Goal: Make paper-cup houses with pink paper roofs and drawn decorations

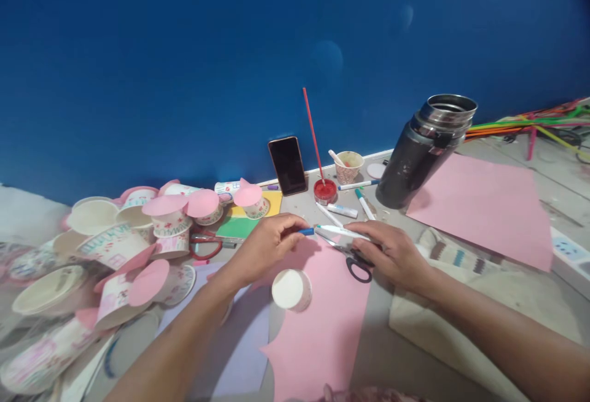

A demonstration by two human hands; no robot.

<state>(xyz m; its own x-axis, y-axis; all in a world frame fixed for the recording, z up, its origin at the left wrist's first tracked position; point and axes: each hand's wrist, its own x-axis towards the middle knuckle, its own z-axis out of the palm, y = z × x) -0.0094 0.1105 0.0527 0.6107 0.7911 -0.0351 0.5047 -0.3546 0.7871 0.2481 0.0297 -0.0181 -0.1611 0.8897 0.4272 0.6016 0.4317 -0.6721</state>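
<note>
A blue marker cap (306, 232) is pinched between the thumb and fingers of my left hand (271, 243). My right hand (394, 251) grips a white marker (337, 230), its greenish tip pointing left and a small gap short of the cap. Below the right hand, dark-handled scissors (359, 270) lie partly covered on a cut sheet of pink paper (322, 340). A small white paper cup (291, 289) stands on that sheet's left side, just under my left hand.
Decorated paper cups with pink paper pieces (166, 217) crowd the left. Along the blue wall stand a phone (288, 165), a red paint pot (325, 191), a paper cup (349, 167) and a dark flask (415, 156). Another pink sheet (488, 211) and beige cloth (483, 310) lie right.
</note>
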